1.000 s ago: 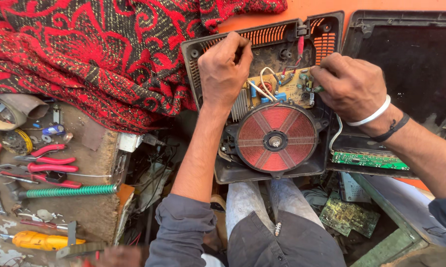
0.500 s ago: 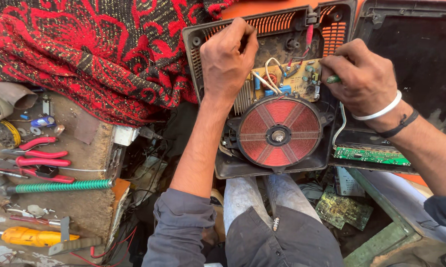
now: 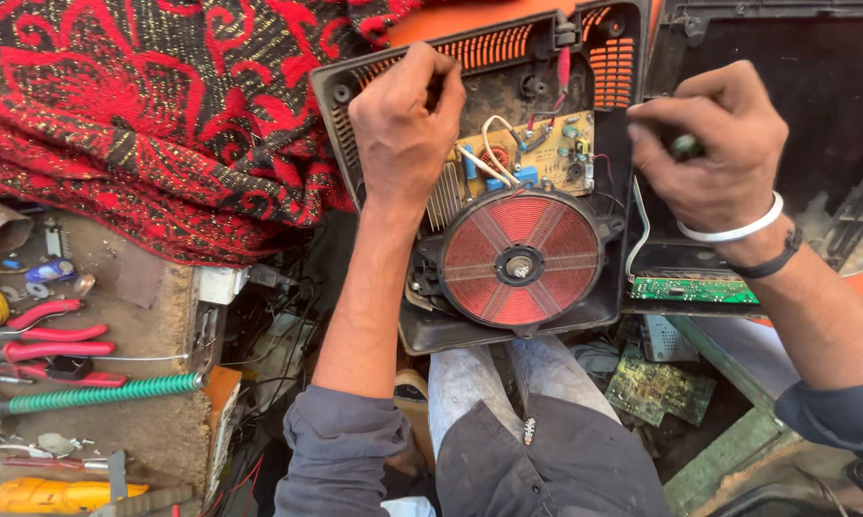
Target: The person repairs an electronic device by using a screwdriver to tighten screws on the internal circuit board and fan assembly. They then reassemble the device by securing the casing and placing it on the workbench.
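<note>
Red-and-black patterned cloth (image 3: pixel 144 115) lies beside the left hand (image 3: pixel 404 124), which has stayed clenched on the opened black induction cooker shell (image 3: pixel 355 105). Right hand (image 3: pixel 709 153) has lifted off the yellow circuit board (image 3: pixel 537 153), closed around a green-handled tool (image 3: pixel 685 146).

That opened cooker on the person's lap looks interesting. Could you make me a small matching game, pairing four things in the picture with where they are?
Things:
1. round red coil
2. tan circuit board
3. green circuit strip
4. red-handled pliers

Places:
A. on the bench at far left
B. under the right hand's wrist, at the casing's right edge
C. in the lower half of the open casing
D. just above the coil, beside the left hand

Pairs: 1-C, 2-D, 3-B, 4-A
</note>
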